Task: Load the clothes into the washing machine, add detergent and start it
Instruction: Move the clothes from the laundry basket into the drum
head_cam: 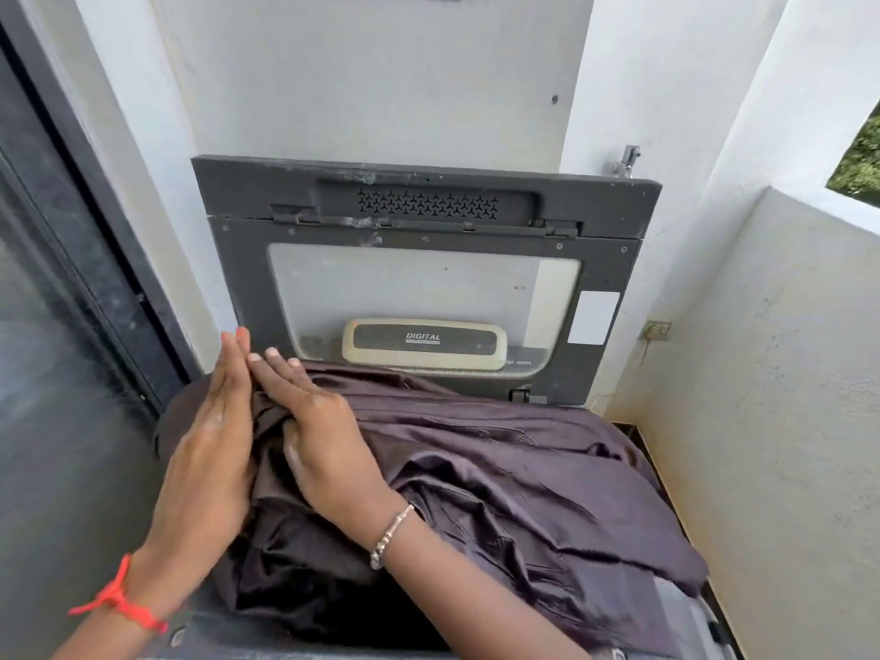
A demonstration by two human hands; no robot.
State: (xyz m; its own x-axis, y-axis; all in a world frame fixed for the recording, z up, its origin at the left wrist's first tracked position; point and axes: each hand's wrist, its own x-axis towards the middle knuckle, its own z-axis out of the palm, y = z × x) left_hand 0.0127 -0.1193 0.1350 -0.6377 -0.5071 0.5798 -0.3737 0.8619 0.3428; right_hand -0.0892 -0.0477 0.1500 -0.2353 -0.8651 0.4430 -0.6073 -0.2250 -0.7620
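Pressing brown garment: left hand edge-on, right hand flat, fingers straight, together.

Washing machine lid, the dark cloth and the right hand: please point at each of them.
washing machine lid (247, 278), head view, on its dark left frame.
dark cloth (524, 469), head view, on its spread middle.
right hand (324, 435), head view, on its back.
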